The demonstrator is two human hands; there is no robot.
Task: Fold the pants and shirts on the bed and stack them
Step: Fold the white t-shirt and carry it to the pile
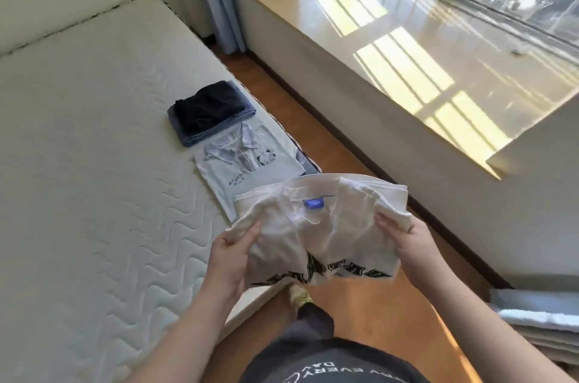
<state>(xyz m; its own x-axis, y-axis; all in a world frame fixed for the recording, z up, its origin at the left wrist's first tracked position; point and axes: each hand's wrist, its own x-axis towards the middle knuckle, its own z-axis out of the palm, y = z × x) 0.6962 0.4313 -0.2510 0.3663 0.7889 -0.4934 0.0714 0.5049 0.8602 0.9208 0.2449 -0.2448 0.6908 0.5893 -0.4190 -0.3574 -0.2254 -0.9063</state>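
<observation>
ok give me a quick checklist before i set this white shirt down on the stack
1. Left hand grips the white shirt at its left edge: ok.
2. Right hand grips its right edge: ok.
3. Shirt folded flat: not ok, it sags and wrinkles between the hands.
4. Landing spot: ok, the folded collared shirt lies flat on the mattress.
5. Pants stack, dark pair on blue, sits apart from it: ok.
6. Other clothes left to fold: cannot tell.

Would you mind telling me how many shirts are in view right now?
2: a white lettered shirt held by both hands above the bed edge, and a folded collared shirt lying on the mattress. Others may be hidden.
</observation>
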